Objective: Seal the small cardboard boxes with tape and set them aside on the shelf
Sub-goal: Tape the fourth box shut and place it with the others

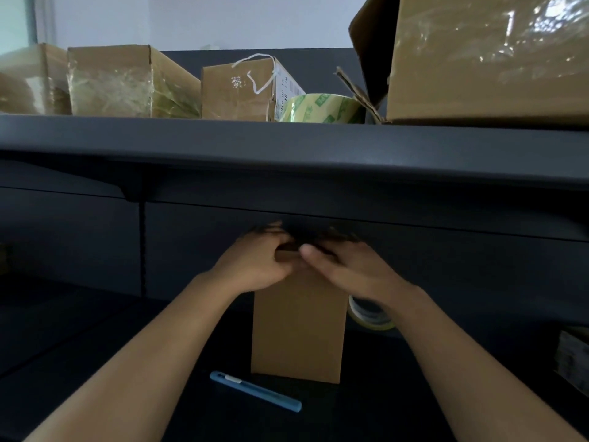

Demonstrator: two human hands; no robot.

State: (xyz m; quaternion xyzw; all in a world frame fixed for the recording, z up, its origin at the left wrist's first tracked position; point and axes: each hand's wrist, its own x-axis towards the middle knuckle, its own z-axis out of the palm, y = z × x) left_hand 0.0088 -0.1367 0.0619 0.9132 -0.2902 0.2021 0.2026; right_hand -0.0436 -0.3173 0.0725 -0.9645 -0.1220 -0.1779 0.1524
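Note:
A small plain cardboard box (298,330) stands upright on the dark lower surface, under the shelf. Both hands are on its top end. My left hand (255,261) curls its fingers over the top left edge and holds the box. My right hand (347,269) lies across the top right with fingers stretched out, pressing down; its motion blurs it. A tape roll (369,314) lies just behind my right wrist, partly hidden. A second green-printed tape roll (322,108) sits on the dark shelf (287,138) above.
On the shelf stand taped cardboard boxes (127,81), a box with a white string (242,90) and a large box (487,59) at the right. A blue utility knife (255,390) lies in front of the small box. Another object (573,358) shows at the right edge.

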